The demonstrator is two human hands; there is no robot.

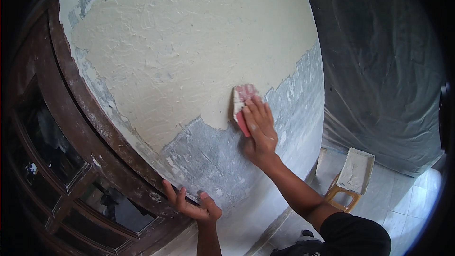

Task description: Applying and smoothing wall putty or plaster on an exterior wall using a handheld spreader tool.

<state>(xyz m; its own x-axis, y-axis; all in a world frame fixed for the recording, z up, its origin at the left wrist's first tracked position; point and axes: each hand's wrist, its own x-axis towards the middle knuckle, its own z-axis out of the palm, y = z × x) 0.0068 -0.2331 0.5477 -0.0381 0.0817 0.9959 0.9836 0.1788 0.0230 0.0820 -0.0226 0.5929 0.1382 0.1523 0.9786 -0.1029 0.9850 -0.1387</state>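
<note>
Across the wall spreads a broad patch of cream putty, with ragged edges over bare grey wall. My right hand is closed on a red putty spreader smeared with putty. The spreader lies against the wall at the lower edge of the patch. Lower left, my left hand holds nothing, its fingers spread by the corner between wall and brown wooden door frame. Whether those fingertips touch the frame I cannot tell for sure.
Paned brown woodwork runs along the left. A tray of putty rests on a yellowish stool at the lower right, on a tiled floor. Dark plastic sheeting hangs behind it on the right.
</note>
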